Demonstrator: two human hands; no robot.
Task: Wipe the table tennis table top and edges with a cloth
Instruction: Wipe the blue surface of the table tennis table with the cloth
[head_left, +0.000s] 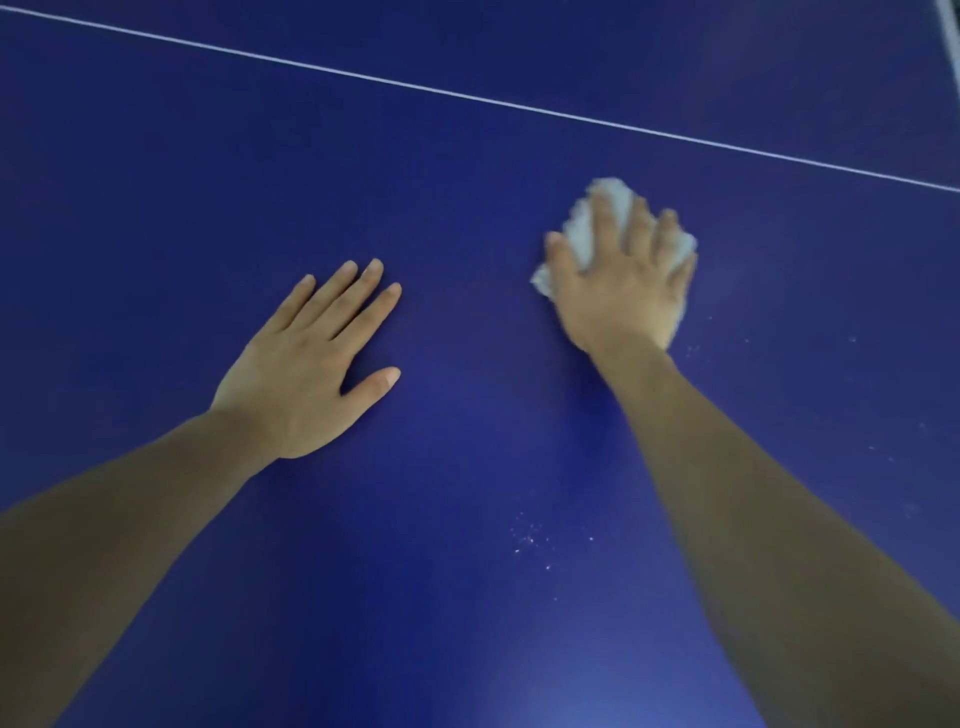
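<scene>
Wiping in progress: right hand (623, 283), fingers spread and laid flat, presses a crumpled white cloth (584, 234) onto the smooth dark-blue table tennis table top (467, 208). Cloth sits bunched under the palm and fingers, its edges showing beyond the fingertips and beside the thumb.

Left hand (311, 358): flat on the surface, fingers straight and relaxed, holding nothing, well apart from the cloth; it likely serves as a brace.

Thin white line (467, 96): runs across the top beyond both hands.

Pale specks (530, 540): scattered nearer the body than the right hand, beside its forearm, with a few more to its outer side.

Handling note: the bunched cloth probably covers little; flattening it under the palm, keeping even pressure and overlapping strokes back towards the specks would likely clean better. Table edges are not in view.
</scene>
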